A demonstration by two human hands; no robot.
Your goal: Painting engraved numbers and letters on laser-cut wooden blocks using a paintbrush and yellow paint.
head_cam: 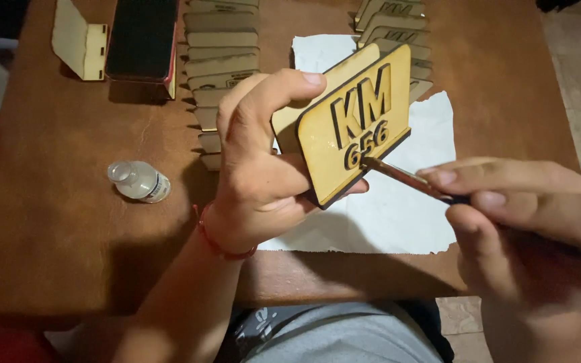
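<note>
Right hand (506, 215) gripped thin brush (405, 176), tip at raised characters; left hand (263, 168) clasped wooden plaque (354, 124). Detailing step, likely; steady tip needed next.

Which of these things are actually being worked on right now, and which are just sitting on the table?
In use: wooden plaque in left hand; thin tool in right hand; white paper beneath.

Lying about: small clear bottle, stacked wooden pieces, black box.
</note>
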